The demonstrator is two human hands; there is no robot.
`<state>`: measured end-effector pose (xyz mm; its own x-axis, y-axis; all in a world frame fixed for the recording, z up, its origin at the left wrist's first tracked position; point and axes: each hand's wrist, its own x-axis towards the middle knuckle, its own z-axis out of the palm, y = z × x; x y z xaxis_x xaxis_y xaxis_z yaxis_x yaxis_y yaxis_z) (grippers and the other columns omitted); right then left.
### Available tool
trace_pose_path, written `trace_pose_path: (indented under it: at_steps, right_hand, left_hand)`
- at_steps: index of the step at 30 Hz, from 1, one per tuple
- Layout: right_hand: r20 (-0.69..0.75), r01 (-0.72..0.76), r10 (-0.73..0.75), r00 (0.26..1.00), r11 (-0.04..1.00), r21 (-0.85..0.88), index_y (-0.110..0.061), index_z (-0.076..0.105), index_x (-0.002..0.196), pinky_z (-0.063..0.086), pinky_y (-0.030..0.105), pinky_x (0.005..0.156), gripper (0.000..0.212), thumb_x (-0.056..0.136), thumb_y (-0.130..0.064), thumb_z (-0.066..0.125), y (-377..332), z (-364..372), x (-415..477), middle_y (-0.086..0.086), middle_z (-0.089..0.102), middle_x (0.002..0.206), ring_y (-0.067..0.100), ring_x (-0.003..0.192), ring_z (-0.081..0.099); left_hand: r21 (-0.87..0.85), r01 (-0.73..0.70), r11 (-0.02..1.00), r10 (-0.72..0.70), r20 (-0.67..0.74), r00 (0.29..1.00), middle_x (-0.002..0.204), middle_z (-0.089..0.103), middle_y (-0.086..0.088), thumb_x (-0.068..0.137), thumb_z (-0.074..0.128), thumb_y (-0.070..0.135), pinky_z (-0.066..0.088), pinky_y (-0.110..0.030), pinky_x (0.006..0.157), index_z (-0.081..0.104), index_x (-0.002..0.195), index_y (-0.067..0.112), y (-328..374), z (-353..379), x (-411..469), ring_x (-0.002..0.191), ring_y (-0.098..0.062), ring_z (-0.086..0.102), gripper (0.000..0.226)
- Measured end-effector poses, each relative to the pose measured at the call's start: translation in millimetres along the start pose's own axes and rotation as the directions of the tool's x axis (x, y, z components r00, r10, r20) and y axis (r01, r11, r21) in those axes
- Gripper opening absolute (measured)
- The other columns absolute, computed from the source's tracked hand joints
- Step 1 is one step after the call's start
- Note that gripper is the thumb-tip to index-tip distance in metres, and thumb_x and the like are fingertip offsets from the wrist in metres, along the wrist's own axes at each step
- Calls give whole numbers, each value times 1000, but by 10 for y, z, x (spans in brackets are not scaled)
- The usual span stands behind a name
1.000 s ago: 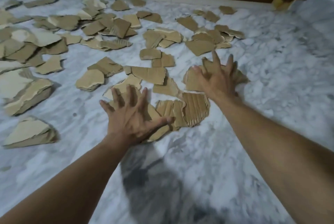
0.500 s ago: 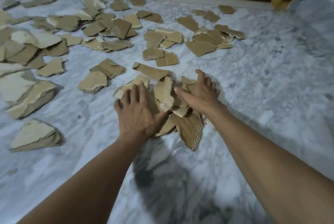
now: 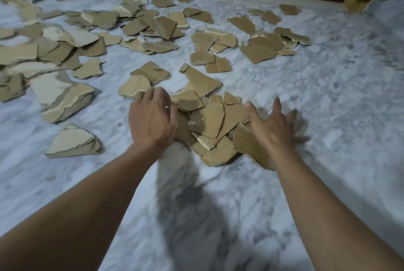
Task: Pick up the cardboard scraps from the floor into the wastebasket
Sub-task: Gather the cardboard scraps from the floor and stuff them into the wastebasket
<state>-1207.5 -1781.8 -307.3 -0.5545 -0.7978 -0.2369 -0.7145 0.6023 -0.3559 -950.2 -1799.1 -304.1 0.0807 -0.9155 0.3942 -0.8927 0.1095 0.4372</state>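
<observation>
My left hand (image 3: pixel 153 119) curls into the scrap pile (image 3: pixel 213 122); my right hand (image 3: pixel 272 127), fingers spread, only flanks it, so lifted scraps may spill onto the floor (image 3: pixel 328 100).

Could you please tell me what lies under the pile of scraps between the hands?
The pile rests on marble floor, seen only around it. Its bottom scraps and the floor beneath are covered. The left hand covers its left edge.
</observation>
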Motion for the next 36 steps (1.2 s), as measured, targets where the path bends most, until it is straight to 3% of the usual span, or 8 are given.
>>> trace_pose_path:
  at_steps: [3, 6, 12, 17, 21, 25, 30, 36]
  right_hand:
    - [20, 16, -14, 1000, 997, -82, -26, -6, 162, -14, 62, 118, 102, 83, -89, 3, 74, 187, -186, 21, -11, 167, 38, 154, -13]
    - [-27, 163, -163, 986, 987, -12, -22, -5, 163, -7, 57, 122, 95, 90, -82, 6, -198, 337, -277, 19, 0, 169, 33, 156, -3]
    - [-115, 268, -275, 955, 961, -74, -9, 17, 159, 34, 45, 105, 89, 95, -65, 42, -663, 486, -414, 25, 33, 151, 39, 130, 39]
    - [-25, 112, -113, 993, 993, -37, -6, 46, 138, 39, 46, 100, 63, 99, -54, 38, -764, 398, -618, 24, 43, 140, 40, 125, 42]
    - [85, 84, -88, 992, 995, 44, -10, 35, 137, 40, 44, 90, 49, 100, -41, 46, -740, 312, -849, 21, 32, 143, 42, 128, 37]
    - [150, 43, -108, 983, 924, 379, -17, 38, 138, 45, 37, 84, 59, 93, -45, 63, -606, 255, -933, 14, 47, 139, 37, 120, 55]
    - [48, 79, -147, 988, 748, 659, -28, 67, 112, 54, 33, 81, 34, 84, -46, 75, -283, 387, -1183, -10, 70, 109, 15, 101, 67]
    - [-69, 150, -151, 986, 634, 759, -32, 68, 121, 58, 39, 90, 47, 77, -47, 78, -57, 18, -1173, -10, 68, 120, 9, 107, 66]
  left_hand:
    - [-4, 56, 998, -53, 272, 961, 150, 42, -16, 92, 36, 73, 27, -52, 112, 38, 147, 23, -29, 156, 219, 140, -39, 35, 74]
    - [118, 38, 992, -104, 627, 772, 170, 0, -11, 81, 18, 91, -1, -63, 120, 3, 162, 29, 5, 320, 269, 155, -40, -3, 103]
    - [253, 47, 966, -176, 515, 839, 157, 27, -10, 83, 28, 88, 28, -54, 107, 16, 160, 26, 88, 61, -125, 140, -38, 25, 99]
    - [257, 228, 939, -333, 514, 790, 140, 32, -16, 79, 57, 81, 42, -53, 92, 30, 148, 24, 246, -91, -307, 127, -43, 33, 94]
    - [227, 286, 931, -364, 521, 772, 130, 31, -18, 89, 73, 23, 47, -46, 75, 39, 135, 19, 295, -156, -371, 118, -47, 37, 58]
    - [-62, 386, 920, -284, 572, 769, 136, 43, -14, 72, 86, 54, 47, -38, 86, 46, 142, 24, 256, -294, -465, 118, -40, 52, 86]
    - [-420, 592, 688, -230, 647, 727, 143, 57, -3, 54, 98, 40, 47, -43, 109, 44, 153, 17, 241, -474, -644, 132, -25, 54, 115]
    - [-616, 631, 472, -136, 656, 742, 123, 66, -1, 74, 88, 7, 57, -18, 76, 44, 151, 11, 655, -675, -675, 102, -12, 68, 88]
